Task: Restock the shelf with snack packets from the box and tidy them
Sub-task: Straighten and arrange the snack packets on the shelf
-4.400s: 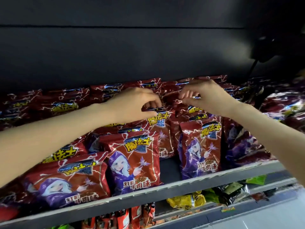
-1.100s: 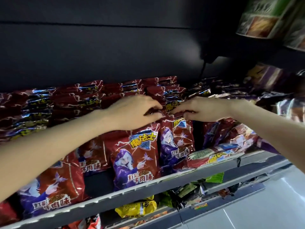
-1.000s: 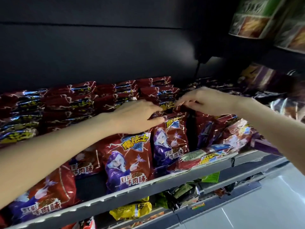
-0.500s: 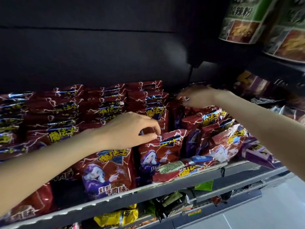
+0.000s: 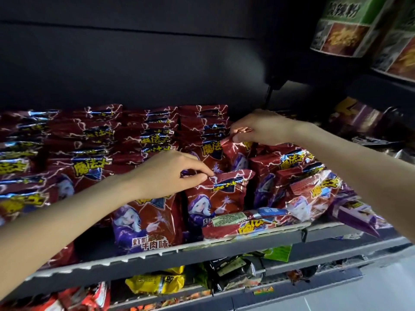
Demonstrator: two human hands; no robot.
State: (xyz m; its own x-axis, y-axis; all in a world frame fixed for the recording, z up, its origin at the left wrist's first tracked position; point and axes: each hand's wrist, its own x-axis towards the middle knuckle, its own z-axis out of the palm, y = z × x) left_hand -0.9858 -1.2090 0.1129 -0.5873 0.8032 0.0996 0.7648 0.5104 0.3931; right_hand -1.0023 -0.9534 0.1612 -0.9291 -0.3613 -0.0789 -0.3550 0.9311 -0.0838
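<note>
Tidying mid-shelf: both hands pinching red snack packets by their top seams.

Left hand [image 5: 167, 173] pinches the top edge of a front-row packet [image 5: 216, 194], now one packet further right than half a second ago. Right hand [image 5: 261, 129] has pulled back from the rear of the shelf and pinches the corner of a tilted packet [image 5: 235, 151] behind it, lifting it upright. Judgement: this column is being straightened; rows to the left [image 5: 89, 142] already stand neat. One packet lies flat [image 5: 247, 223] on the shelf's front rail [image 5: 157, 254], leaning ones [image 5: 314, 189] beside it, still unsorted. Box not in view.
</note>
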